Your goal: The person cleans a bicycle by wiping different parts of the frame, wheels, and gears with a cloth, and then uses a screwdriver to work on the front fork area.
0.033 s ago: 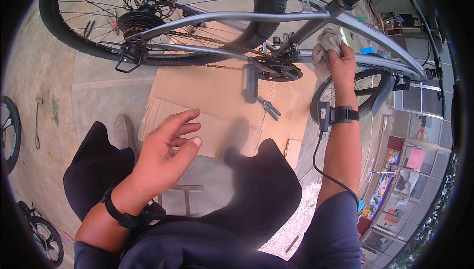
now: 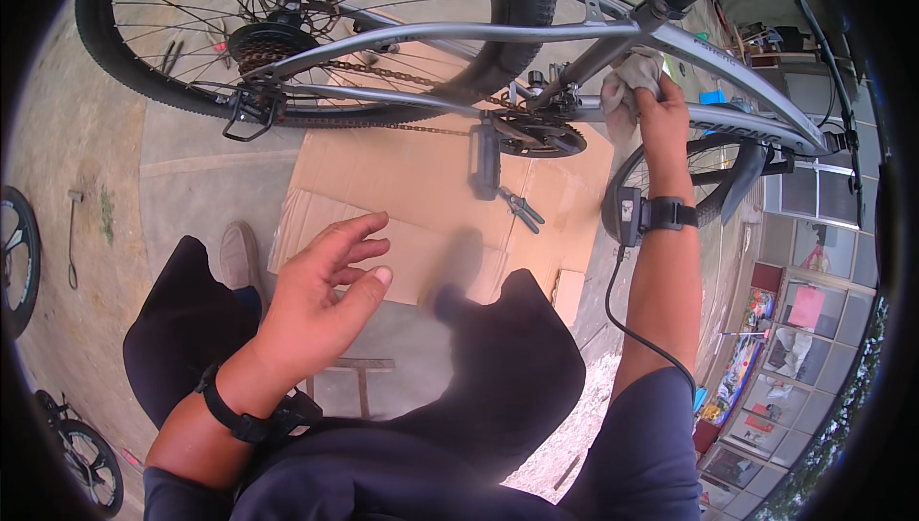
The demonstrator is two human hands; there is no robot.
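A grey bicycle frame (image 2: 689, 50) stretches across the upper part of the view. My right hand (image 2: 662, 117) is closed on a pale grey rag (image 2: 632, 86), which presses against the frame's lower tube just right of the crankset (image 2: 546, 131). Its fingertips are partly hidden by the cloth. Over my lap, my left hand (image 2: 321, 296) hangs in the air with its fingers loosely curled and apart, holding nothing. A dark pedal (image 2: 485, 159) points down beside the chainrings. The rusty-looking chain (image 2: 402, 75) runs left to the rear cassette (image 2: 273, 47).
Flattened cardboard (image 2: 383, 172) lies on the concrete beneath the bicycle, with green-handled pliers (image 2: 522, 210) on it. A long metal tool (image 2: 73, 234) rests on the ground at the left. Another bicycle's wheel (image 2: 88, 459) shows at lower left. A windowed building front (image 2: 823, 330) stands at right.
My right hand and the rag have shifted very slightly along the tube, and the rag's folds look a little different. My left hand and the bicycle stay put.
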